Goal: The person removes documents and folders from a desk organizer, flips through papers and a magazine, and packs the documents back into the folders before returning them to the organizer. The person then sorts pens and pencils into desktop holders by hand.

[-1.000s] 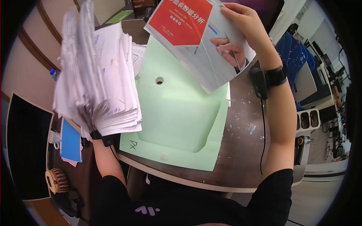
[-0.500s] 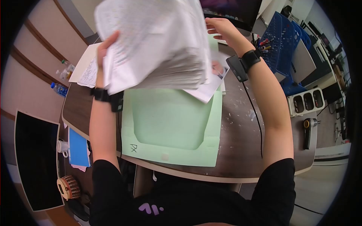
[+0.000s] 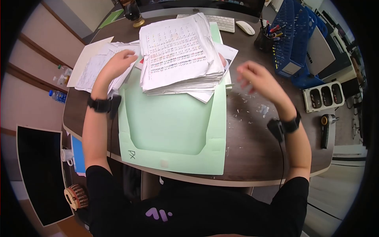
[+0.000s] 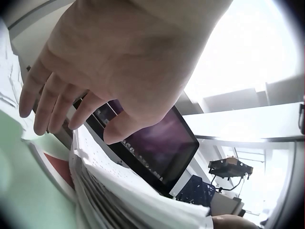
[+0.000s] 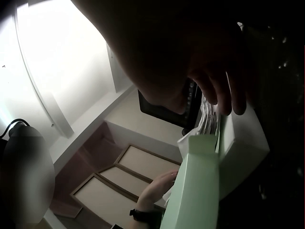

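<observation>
A thick stack of printed sheets (image 3: 179, 55) lies on the far half of a pale green paper folder (image 3: 173, 122), over a brochure whose corner (image 3: 229, 53) shows. My left hand (image 3: 118, 61) sits just left of the stack, above loose sheets (image 3: 92, 69), fingers relaxed and holding nothing. In the left wrist view the left hand's fingers (image 4: 52, 102) hang straight above the stack's edge (image 4: 128, 195). My right hand (image 3: 252, 77) hovers blurred to the right of the stack, clear of it and empty. In the right wrist view its fingers (image 5: 217, 88) curl loosely above the folder (image 5: 198, 191).
A keyboard (image 3: 223, 21) and mouse (image 3: 245, 27) lie at the back by a pen pot (image 3: 265, 39). Blue file racks (image 3: 294, 41), a white organiser (image 3: 321, 96) and a black tool (image 3: 325, 130) line the right side. Paper scraps (image 3: 252, 110) dot the brown desk.
The left hand swung the paper stack from the left over and laid it on the folder, covering the brochure. Both hands let go; the right hand drew back to the right.
</observation>
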Demonstrator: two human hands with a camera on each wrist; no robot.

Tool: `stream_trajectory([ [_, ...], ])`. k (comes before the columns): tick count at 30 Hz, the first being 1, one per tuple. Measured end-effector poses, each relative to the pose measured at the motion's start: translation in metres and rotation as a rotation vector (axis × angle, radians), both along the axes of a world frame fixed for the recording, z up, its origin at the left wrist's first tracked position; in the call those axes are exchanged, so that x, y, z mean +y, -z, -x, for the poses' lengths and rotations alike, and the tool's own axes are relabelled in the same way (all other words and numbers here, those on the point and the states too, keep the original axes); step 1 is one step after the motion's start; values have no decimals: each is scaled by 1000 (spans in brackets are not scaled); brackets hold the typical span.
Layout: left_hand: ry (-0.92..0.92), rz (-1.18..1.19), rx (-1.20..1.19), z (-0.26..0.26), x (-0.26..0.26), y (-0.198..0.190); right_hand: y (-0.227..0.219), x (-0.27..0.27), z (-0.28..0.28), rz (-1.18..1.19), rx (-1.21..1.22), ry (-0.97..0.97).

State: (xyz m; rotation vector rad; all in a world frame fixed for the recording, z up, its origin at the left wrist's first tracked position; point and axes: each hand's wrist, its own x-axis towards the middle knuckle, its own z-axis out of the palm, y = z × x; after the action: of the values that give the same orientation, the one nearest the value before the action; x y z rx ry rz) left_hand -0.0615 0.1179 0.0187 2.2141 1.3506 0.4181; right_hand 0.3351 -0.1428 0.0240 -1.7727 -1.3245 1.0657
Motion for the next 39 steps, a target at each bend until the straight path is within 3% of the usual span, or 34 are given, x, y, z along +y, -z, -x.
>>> stream_trajectory([
  [2, -13, -36, 75, 30, -26, -5, 1, -35, 20, 171, 84, -59],
  [6, -222, 182, 142, 69, -96, -14, 13, -75, 44, 342, 220, -197],
  [10, -55, 516, 55, 93, -153, -5, 21, -82, 63, 371, 400, -313],
  [11, -29, 592, 2, 92, -166, -6, 24, -81, 68, 373, 398, -321],
  [12, 98, 553, -187, 108, -168, 20, 25, -81, 75, 342, 389, -295],
  [17, 7, 553, -412, 111, -178, 11, 26, -81, 103, 246, 496, -204],
  [19, -22, 696, -576, 121, -173, 7, 42, -82, 106, 190, 693, -143],
  [21, 28, 665, -813, 131, -169, 0, 47, -85, 114, 156, 789, -113],
  [24, 5, 852, -1236, 153, -160, -4, 35, -87, 138, 86, 938, -11],
  [25, 5, 847, -1236, 157, -161, -3, 32, -87, 145, 51, 994, 59],
  [29, -2, 835, -1316, 174, -186, 18, 71, -85, 155, -12, 1007, -3],
  [31, -42, 529, -1103, 166, -203, 27, 78, -84, 162, -11, 999, -27],
  [32, -182, 418, -1060, 152, -204, 25, 81, -83, 162, 9, 1012, -72],
  [37, -109, 362, -1038, 154, -168, 11, 72, -77, 176, 75, 980, -90],
  [39, 0, 355, -1000, 169, -138, 9, 64, -71, 182, 148, 957, -223],
])
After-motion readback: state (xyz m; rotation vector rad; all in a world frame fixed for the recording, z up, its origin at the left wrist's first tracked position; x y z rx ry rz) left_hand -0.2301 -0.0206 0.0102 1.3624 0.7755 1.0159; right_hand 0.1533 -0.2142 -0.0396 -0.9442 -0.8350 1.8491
